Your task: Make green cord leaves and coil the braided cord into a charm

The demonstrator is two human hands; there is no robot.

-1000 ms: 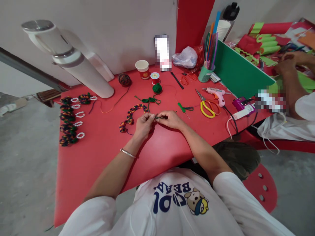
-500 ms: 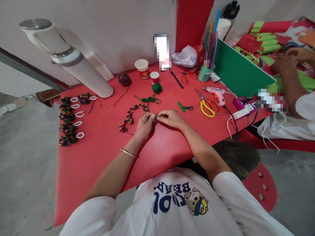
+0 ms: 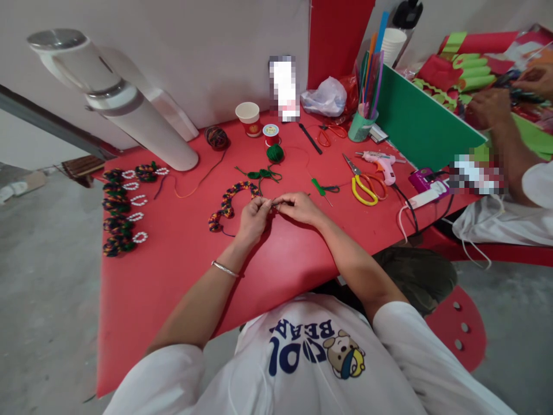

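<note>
My left hand [image 3: 251,218] and my right hand [image 3: 296,207] meet over the middle of the red table [image 3: 181,271]. Both pinch a thin dark green cord [image 3: 273,202] stretched between their fingertips. The cord runs up to a curved multicoloured crocheted strip [image 3: 231,199] lying just beyond my left hand. A loose tangle of green yarn [image 3: 261,173] and a small green yarn ball [image 3: 275,153] lie farther back. A silver bracelet sits on my left wrist.
Finished crocheted pieces with white bead loops [image 3: 123,210] line the table's left side. A white cylinder [image 3: 129,115] leans at back left. Yellow scissors [image 3: 363,190], a glue gun [image 3: 380,163], a green crochet hook [image 3: 320,190], a paper cup [image 3: 249,117] and a pen cup [image 3: 360,128] stand behind. Another person's hands [image 3: 496,104] work at right.
My hands stay pinched on the cord with only slight finger shifts. The other person's hands at right have moved up and apart.
</note>
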